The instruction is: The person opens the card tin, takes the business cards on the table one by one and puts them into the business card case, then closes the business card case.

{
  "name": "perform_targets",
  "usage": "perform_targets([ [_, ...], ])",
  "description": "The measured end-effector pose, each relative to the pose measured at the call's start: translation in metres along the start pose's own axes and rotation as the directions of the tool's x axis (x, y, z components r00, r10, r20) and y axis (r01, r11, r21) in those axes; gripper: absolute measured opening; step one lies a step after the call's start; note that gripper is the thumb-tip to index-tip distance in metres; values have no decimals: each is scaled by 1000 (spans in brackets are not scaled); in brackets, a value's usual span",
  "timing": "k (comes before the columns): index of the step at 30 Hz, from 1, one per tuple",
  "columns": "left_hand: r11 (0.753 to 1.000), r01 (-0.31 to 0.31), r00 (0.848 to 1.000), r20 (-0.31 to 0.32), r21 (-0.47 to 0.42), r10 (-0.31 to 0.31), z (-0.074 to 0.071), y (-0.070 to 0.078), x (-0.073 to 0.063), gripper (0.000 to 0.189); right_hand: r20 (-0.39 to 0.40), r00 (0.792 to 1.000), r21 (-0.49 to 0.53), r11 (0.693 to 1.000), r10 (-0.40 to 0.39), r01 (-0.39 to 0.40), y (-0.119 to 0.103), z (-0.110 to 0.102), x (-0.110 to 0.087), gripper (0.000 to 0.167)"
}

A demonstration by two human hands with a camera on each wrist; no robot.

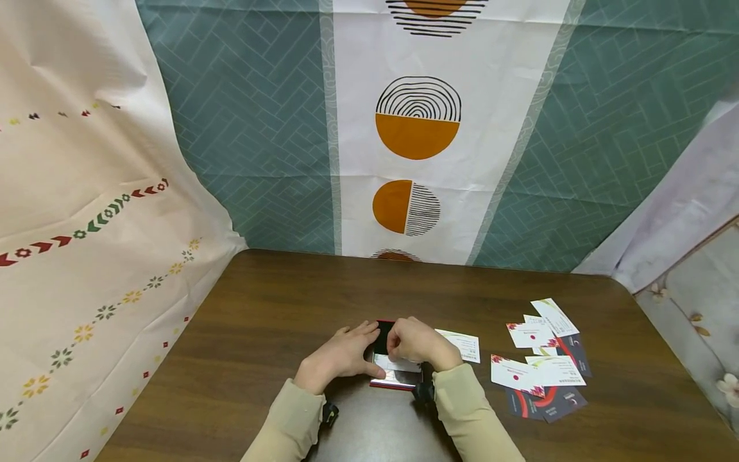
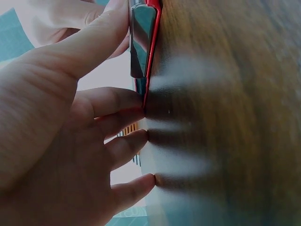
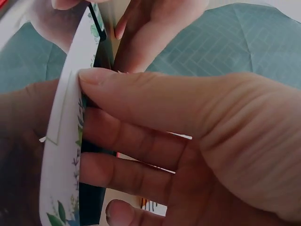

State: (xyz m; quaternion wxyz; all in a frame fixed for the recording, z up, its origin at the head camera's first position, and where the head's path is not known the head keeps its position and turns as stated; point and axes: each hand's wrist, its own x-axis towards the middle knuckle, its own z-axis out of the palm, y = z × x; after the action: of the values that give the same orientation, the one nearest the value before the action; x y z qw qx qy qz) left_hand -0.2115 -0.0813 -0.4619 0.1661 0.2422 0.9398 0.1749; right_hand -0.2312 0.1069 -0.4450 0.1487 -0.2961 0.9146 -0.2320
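Observation:
A card case (image 1: pixel 385 337) lies on the table between my hands, black at the far part, with shiny metal at the near part and a red rim. My left hand (image 1: pixel 344 354) steadies its left side. In the left wrist view the thumb presses on the case (image 2: pixel 143 40), and the spread fingers (image 2: pixel 129 188) touch its edge and the table. My right hand (image 1: pixel 418 341) pinches a white card (image 3: pixel 61 165) with a green leaf print at the case. Its thumb lies on the card's edge with fingers behind; in the head view they partly hide the card.
One white card (image 1: pixel 464 344) lies just right of my right hand. Farther right, white and dark business cards (image 1: pixel 557 371) overlap in loose piles. The brown table (image 1: pixel 288 289) meets a patterned cloth (image 1: pixel 260 128) at the back.

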Motion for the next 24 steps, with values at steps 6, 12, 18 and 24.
perform_targets([
  [6, 1000, -8, 1000, -4, -14, 8, -1, 1, -2, 87, -12, 1000, -55, 998, -2, 1, -4, 2, 1, 21],
  [12, 999, -33, 999, -18, -6, 33, -1, 2, -1, 87, -2, 999, -111, 993, 42, -42, -10, 5, 2, 25],
  [18, 999, -41, 999, -29, 3, 41, -1, 1, 0, 88, 16, 998, -107, 992, 66, -64, -14, 5, 2, 24],
  [24, 1000, -24, 1000, -16, 11, 24, 0, 0, 1, 89, -9, 998, -55, 997, 58, -58, -12, -3, -1, 15],
])
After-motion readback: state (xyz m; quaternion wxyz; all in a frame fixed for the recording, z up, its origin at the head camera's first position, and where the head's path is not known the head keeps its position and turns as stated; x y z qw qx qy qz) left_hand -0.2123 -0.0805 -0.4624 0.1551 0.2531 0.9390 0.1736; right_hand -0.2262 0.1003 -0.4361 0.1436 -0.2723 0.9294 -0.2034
